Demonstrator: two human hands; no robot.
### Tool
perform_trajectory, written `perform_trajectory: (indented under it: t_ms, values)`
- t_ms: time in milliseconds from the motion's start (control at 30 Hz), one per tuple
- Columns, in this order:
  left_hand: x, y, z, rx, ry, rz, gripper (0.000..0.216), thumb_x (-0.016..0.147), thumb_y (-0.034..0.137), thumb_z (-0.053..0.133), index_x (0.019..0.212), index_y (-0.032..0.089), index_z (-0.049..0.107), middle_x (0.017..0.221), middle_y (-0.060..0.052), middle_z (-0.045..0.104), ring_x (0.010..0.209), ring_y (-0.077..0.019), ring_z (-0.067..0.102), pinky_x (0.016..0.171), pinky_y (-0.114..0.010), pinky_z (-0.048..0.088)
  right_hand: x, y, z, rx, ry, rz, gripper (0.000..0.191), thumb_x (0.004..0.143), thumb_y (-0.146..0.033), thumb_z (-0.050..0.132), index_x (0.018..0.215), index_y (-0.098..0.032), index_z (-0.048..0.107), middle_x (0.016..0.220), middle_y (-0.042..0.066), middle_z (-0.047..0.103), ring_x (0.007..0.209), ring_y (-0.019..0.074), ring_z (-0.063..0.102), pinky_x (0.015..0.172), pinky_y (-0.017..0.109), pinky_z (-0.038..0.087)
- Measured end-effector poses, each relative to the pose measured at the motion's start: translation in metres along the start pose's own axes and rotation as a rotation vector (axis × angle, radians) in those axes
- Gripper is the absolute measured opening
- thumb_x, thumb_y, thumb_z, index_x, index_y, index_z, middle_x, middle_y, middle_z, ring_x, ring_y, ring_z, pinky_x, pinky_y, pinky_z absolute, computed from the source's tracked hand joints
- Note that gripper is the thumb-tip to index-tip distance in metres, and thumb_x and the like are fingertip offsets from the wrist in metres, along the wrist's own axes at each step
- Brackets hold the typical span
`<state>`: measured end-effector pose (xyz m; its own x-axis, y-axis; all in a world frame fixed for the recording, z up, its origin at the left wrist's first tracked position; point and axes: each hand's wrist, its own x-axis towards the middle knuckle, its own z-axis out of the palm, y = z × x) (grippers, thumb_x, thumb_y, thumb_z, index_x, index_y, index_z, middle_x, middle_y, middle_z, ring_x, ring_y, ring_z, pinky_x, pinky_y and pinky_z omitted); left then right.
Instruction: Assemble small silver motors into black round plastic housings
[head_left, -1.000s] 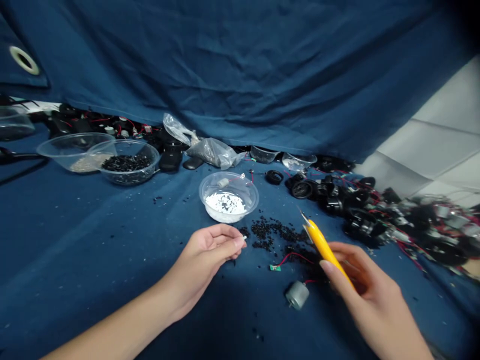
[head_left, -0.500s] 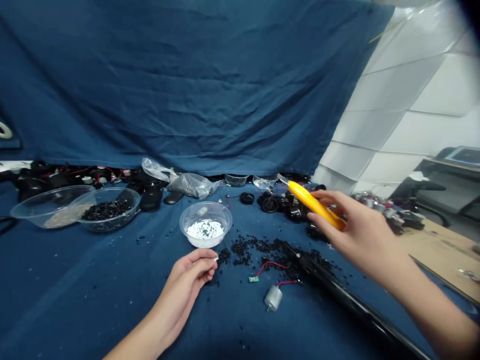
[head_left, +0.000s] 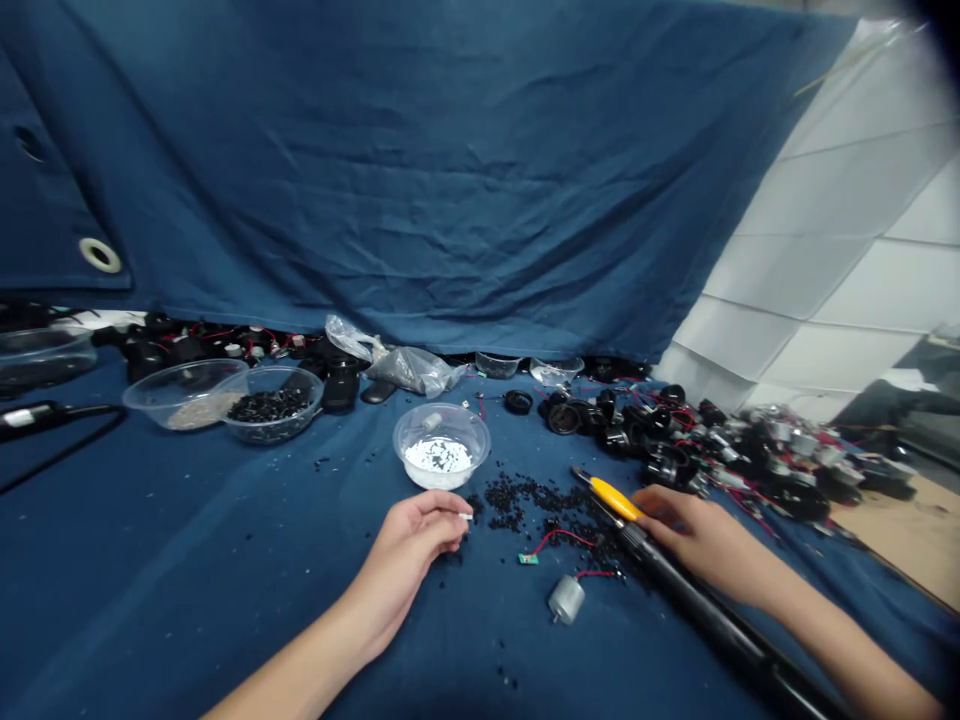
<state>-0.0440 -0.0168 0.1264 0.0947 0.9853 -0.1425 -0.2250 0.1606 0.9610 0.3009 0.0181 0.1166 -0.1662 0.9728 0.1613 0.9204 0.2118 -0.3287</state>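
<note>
Ok so the left hand (head_left: 409, 560) was closed in a tight pinch, with a tiny white plastic bit (head_left: 465, 516) poking out from the fingertips, just beside a scatter of black plastic granules (head_left: 517, 500) on the blue cloth (head_left: 225, 610). That bit looked really light and hard, the sort of thing that would slip or ping away if you squeezed too much, so I'd only trust a gentle fingertip hold across its sides.

The right hand (head_left: 701, 530) was low on the cloth, with its fingers at the end of a yellow-handled tool (head_left: 613, 498) with a pointed metal tip, and a long black rod (head_left: 712, 620) ran right beneath them. I honestly couldn't tell from the head camera whether that hand was gripping either one. The tool looked light and stiff, so I'd take it by the yellow handle, well back from the tip.

Between the hands lay a small green circuit board (head_left: 528, 559) on red wire and a silver cylindrical motor (head_left: 566, 600). Further up sat a clear round plastic bowl (head_left: 441, 410) of white bits flecked with black, and off to the right was a heap of black wired parts (head_left: 750, 465).
</note>
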Motion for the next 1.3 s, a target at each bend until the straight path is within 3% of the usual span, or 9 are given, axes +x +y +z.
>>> perform_trajectory:
  t_ms: [67, 133, 300, 400, 633, 867, 1033, 1200, 1300]
  values:
    - [0.001, -0.002, 0.001, 0.068, -0.005, 0.038, 0.013, 0.067, 0.023, 0.077, 0.078, 0.018, 0.073, 0.077, -0.003, 0.068, 0.074, -0.0173, 0.059, 0.074, -0.029, 0.045, -0.006, -0.008, -0.001, -0.034, 0.099, 0.012, 0.034, 0.092, -0.042, 0.049, 0.112, -0.018, 0.063, 0.112, 0.014, 0.069, 0.097, 0.0315, 0.068, 0.084, 0.045, 0.052]
    - [0.002, -0.005, 0.001, 0.144, -0.023, 0.078, 0.011, 0.065, 0.024, 0.079, 0.072, 0.018, 0.073, 0.075, -0.004, 0.069, 0.075, -0.0198, 0.061, 0.076, -0.031, 0.046, -0.013, -0.025, -0.002, -0.028, 0.159, -0.012, 0.039, 0.094, -0.047, 0.048, 0.118, -0.019, 0.059, 0.117, 0.014, 0.066, 0.097, 0.0311, 0.067, 0.082, 0.044, 0.052]
    - [0.004, -0.013, 0.001, 0.282, -0.068, 0.120, 0.010, 0.069, 0.027, 0.076, 0.072, 0.018, 0.073, 0.073, -0.004, 0.070, 0.073, -0.0209, 0.061, 0.074, -0.033, 0.046, -0.034, -0.083, -0.001, 0.079, -0.135, -0.125, 0.023, 0.101, -0.036, 0.043, 0.102, -0.023, 0.062, 0.081, 0.003, 0.069, 0.071, 0.0222, 0.066, 0.066, 0.034, 0.048]
    - [0.006, -0.014, -0.001, 0.308, -0.068, 0.103, 0.011, 0.069, 0.028, 0.075, 0.074, 0.018, 0.072, 0.076, -0.005, 0.071, 0.075, -0.0210, 0.063, 0.075, -0.033, 0.046, -0.037, -0.102, 0.001, 0.089, -0.229, -0.146, 0.018, 0.098, -0.026, 0.047, 0.091, -0.022, 0.063, 0.077, 0.002, 0.068, 0.069, 0.0206, 0.063, 0.062, 0.030, 0.044]
    - [0.012, -0.010, -0.004, 0.371, -0.047, 0.045, 0.021, 0.067, 0.032, 0.077, 0.083, 0.018, 0.072, 0.066, -0.002, 0.066, 0.062, -0.0180, 0.060, 0.062, -0.029, 0.044, -0.022, -0.115, 0.004, 0.138, -0.247, -0.128, 0.010, 0.091, -0.020, 0.059, 0.098, -0.022, 0.065, 0.064, -0.003, 0.065, 0.059, 0.0162, 0.059, 0.055, 0.025, 0.035]
    - [0.011, -0.013, -0.005, 0.560, -0.062, 0.060, 0.025, 0.078, 0.039, 0.071, 0.093, 0.019, 0.072, 0.080, -0.007, 0.072, 0.078, -0.0237, 0.066, 0.074, -0.033, 0.050, -0.015, -0.110, 0.022, 0.127, -0.136, -0.014, 0.012, 0.095, -0.027, 0.055, 0.087, -0.021, 0.062, 0.055, -0.004, 0.057, 0.052, 0.0160, 0.053, 0.054, 0.026, 0.030]
    - [0.011, -0.019, -0.011, 0.842, -0.064, 0.244, 0.018, 0.088, 0.036, 0.063, 0.098, 0.025, 0.072, 0.090, -0.005, 0.069, 0.085, -0.0245, 0.061, 0.079, -0.035, 0.044, -0.013, -0.095, 0.024, 0.207, -0.131, 0.028, 0.023, 0.098, -0.035, 0.052, 0.079, -0.022, 0.053, 0.057, -0.005, 0.056, 0.054, 0.0146, 0.052, 0.055, 0.025, 0.032]
    - [0.015, -0.027, -0.014, 1.420, -0.255, 0.590, 0.041, 0.096, 0.027, 0.048, 0.137, 0.029, 0.054, 0.129, -0.009, 0.061, 0.118, -0.0314, 0.054, 0.095, -0.045, 0.042, -0.015, -0.092, 0.025, 0.186, -0.143, 0.057, 0.033, 0.095, -0.035, 0.056, 0.067, -0.022, 0.045, 0.051, -0.006, 0.049, 0.049, 0.0129, 0.043, 0.051, 0.026, 0.025]
    - [0.018, -0.028, -0.012, 1.607, -0.339, 0.693, 0.045, 0.096, 0.015, 0.041, 0.138, 0.025, 0.054, 0.134, -0.010, 0.060, 0.121, -0.0326, 0.051, 0.093, -0.048, 0.043, -0.019, -0.095, 0.026, 0.125, -0.148, 0.041, 0.040, 0.093, -0.037, 0.059, 0.061, -0.021, 0.040, 0.051, -0.005, 0.046, 0.048, 0.0121, 0.038, 0.050, 0.027, 0.021]
